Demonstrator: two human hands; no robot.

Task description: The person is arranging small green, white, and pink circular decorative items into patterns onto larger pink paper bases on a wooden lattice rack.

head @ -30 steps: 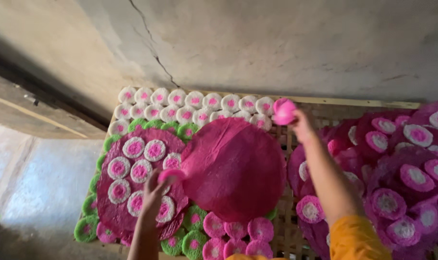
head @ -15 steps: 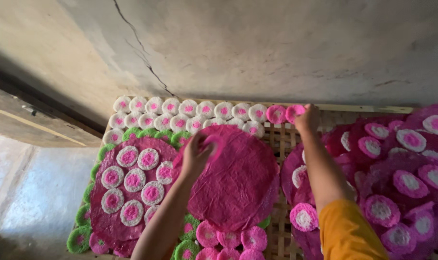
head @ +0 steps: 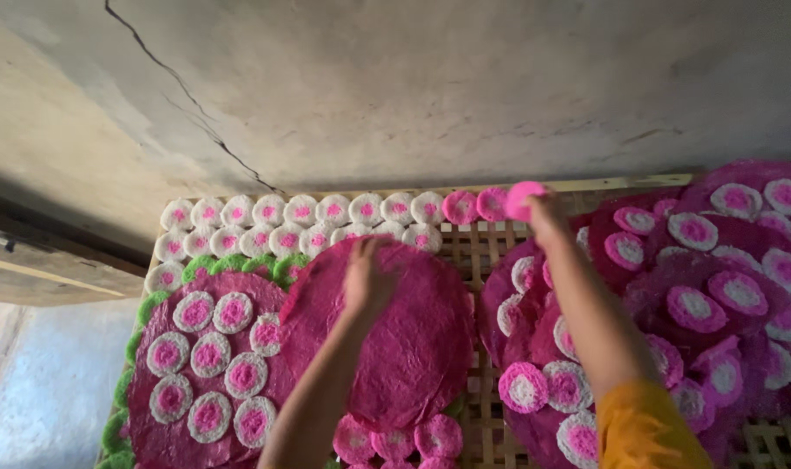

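Hands over a bamboo lattice rack point(head: 478, 252) set against a cracked grey wall point(head: 395, 95). Right hand point(head: 543, 213) reaches to the far edge of the rack, its grip closed on a small pink disc point(head: 521, 198) pinched at the fingertips; the disc stands just beside the last of two plain pink discs point(head: 475, 206) that continue a far row of white discs with pink centres point(head: 317, 210). Open lattice lies immediately to the right of the held disc, along the row's line, which runs left to right parallel to the wall. Left hand point(head: 369, 278) rests flat, fingers spread and holding nothing, on a large round magenta sheet point(head: 387, 339) near the middle of the rack; the sheet overlaps a second magenta sheet point(head: 204, 365) on the left that carries white-and-pink discs and is bordered by green discs point(head: 226, 263). Right hand is the nearer to the row's end; left hand is well apart from it, nearer the person. Further magenta sheets topped with discs point(head: 717, 278) cover the right side of the rack, below and beside the right forearm and its yellow sleeve point(head: 647, 430). Small pink discs point(head: 395, 439) lie at the near edge.
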